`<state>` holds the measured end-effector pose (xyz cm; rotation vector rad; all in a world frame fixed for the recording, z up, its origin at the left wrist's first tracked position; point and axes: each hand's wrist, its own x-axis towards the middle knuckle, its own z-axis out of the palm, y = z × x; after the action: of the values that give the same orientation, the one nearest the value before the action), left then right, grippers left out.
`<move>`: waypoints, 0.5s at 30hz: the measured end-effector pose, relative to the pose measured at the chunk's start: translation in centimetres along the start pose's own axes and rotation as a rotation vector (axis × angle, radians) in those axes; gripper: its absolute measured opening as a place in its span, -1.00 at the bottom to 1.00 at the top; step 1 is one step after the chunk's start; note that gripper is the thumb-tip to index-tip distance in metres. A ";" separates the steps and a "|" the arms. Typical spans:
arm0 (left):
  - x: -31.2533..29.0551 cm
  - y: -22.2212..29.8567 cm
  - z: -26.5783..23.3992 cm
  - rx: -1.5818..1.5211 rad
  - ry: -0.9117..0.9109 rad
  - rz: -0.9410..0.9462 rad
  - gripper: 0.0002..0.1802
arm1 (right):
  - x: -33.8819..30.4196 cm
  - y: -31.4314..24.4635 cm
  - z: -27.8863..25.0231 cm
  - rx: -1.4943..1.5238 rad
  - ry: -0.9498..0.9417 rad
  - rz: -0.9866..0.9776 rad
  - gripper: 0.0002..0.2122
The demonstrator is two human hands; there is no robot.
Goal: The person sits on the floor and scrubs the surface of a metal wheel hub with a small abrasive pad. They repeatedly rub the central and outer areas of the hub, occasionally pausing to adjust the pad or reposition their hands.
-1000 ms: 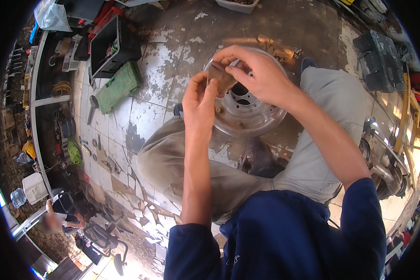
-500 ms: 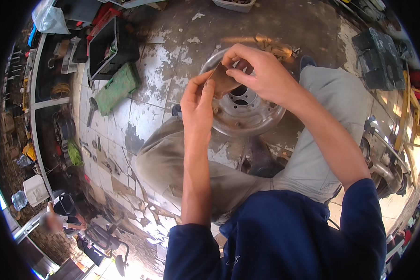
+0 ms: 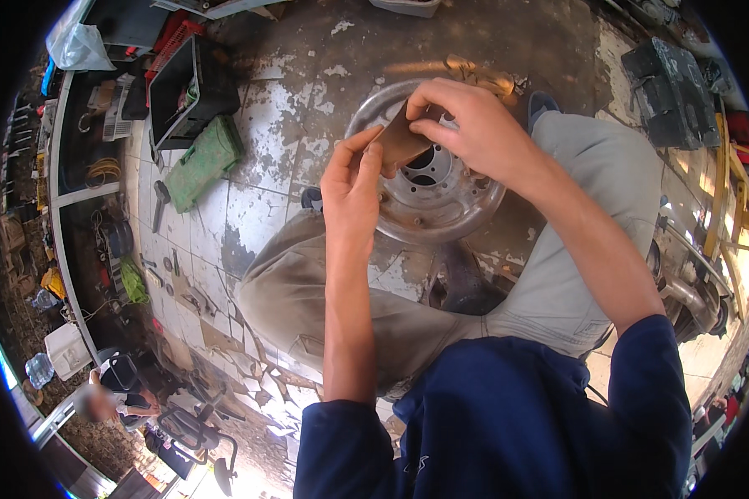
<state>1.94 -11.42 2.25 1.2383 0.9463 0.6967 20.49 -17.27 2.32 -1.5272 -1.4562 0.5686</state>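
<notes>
Both my hands hold a small brown sheet, which looks like sandpaper (image 3: 400, 143), above a metal wheel rim (image 3: 443, 218). My left hand (image 3: 351, 176) pinches its left edge between thumb and fingers. At the upper right edge, my right hand (image 3: 473, 131) is closed on it with curled fingers and thumb. The rim lies flat on the floor between my legs, its grey face scuffed and rusty brown in places. The sheet and my hands hide part of its hub, where dark holes show.
To the left stand a black open crate (image 3: 193, 104) and a green case (image 3: 205, 163), with a hammer (image 3: 160, 204) beside it. A black toolbox (image 3: 672, 93) sits at the far right. Broken tiles (image 3: 266, 387) litter the floor at lower left, near a seated person (image 3: 133, 403).
The sheet's broad face shows more now, as its upper edge has shifted a little to the right with my right hand. Both hands keep their grip.
</notes>
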 end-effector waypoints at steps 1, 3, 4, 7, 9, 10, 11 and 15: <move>0.0 -0.1 -0.2 0.011 -0.002 -0.010 -0.76 | 0.1 0.1 -0.1 0.041 -0.003 0.032 -0.85; 0.0 -0.1 -0.3 0.010 0.001 -0.019 -0.76 | 0.1 -0.1 -0.2 0.109 -0.004 0.110 -0.85; 0.0 -0.1 -0.3 -0.002 0.008 -0.018 -0.76 | 0.2 -0.6 -0.4 0.136 -0.003 0.156 -0.86; 0.0 -0.2 -0.2 -0.033 0.020 -0.021 -0.76 | 0.3 -1.4 -1.0 0.160 -0.027 0.231 -0.87; 0.1 -0.3 -0.2 -0.049 0.021 -0.028 -0.76 | 0.3 -1.4 -1.0 0.135 -0.047 0.233 -0.88; 0.1 -0.2 -0.2 -0.051 0.020 -0.030 -0.76 | 0.3 -1.3 -1.0 0.115 -0.051 0.217 -0.89; 0.0 -0.1 -0.2 -0.054 0.018 -0.031 -0.76 | 0.3 -1.3 -1.0 0.095 -0.045 0.192 -0.89; 0.3 -0.6 -0.8 -0.066 -0.016 -0.045 -0.74 | 0.1 -0.9 -0.9 0.057 -0.034 0.149 -0.91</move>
<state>1.30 -10.91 1.54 1.1597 0.9286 0.6769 20.81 -17.53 3.60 -1.5964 -1.3475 0.7220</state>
